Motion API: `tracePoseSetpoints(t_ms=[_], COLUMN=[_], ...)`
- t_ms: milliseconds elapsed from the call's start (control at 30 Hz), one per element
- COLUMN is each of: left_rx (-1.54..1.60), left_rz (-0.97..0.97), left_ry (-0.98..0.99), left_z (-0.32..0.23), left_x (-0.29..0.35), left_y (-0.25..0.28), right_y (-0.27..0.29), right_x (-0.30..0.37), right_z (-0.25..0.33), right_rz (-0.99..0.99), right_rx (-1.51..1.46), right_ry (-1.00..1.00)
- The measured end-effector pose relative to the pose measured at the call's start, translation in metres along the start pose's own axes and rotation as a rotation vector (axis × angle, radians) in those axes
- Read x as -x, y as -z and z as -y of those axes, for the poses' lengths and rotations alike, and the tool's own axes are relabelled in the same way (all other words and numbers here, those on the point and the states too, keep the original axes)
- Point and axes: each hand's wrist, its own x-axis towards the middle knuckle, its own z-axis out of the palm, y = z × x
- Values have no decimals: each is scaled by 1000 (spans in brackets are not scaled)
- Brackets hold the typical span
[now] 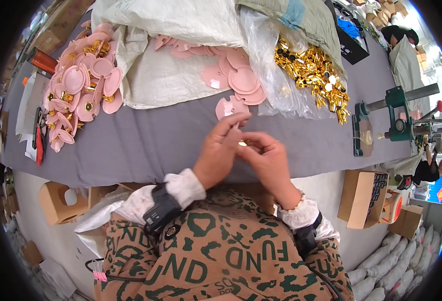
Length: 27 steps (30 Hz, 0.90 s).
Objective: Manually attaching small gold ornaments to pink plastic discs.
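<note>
My left hand is closed over the front middle of the table, its fingers gripping what looks like a pink plastic disc, seen edge-on and mostly hidden. Close against it, my right hand pinches a small shiny gold fitting at the disc's near side; the fingers cover most of it. Just beyond both hands lies a loose pink disc with a notch. More flat pink discs spill from a white woven sack. Gold fittings pour out of a clear plastic bag at the back right.
Pink discs with gold fittings attached are heaped at the left. Red-handled scissors lie by the left edge. A green hand press stands at the right. Cardboard boxes sit below the grey-covered table. Other people are farther off at right.
</note>
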Motion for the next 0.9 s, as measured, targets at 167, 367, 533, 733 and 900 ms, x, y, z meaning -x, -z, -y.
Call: tracePoseSetpoints(t_ms=[167,367,533,733,900], left_rx=[-501,-853,-1007,-1210,-923], left_rz=[-396,-802,-425,3,-35], left_ry=[-141,-518,-318,-292,-87], left_z=[-49,-152,-74,7,8], left_x=[-40,-82,-58,-52,-59], left_y=[127,259,136,44,30], right_y=[5,35,51,58,58], right_x=[-35,-101,-122,-91,-35], right_z=[1,18,12,24,4], right_rz=[8,-85,31,-138,50], right_rx=[597,1395,1263,1056,-130], right_ry=[498,924,609,884,106])
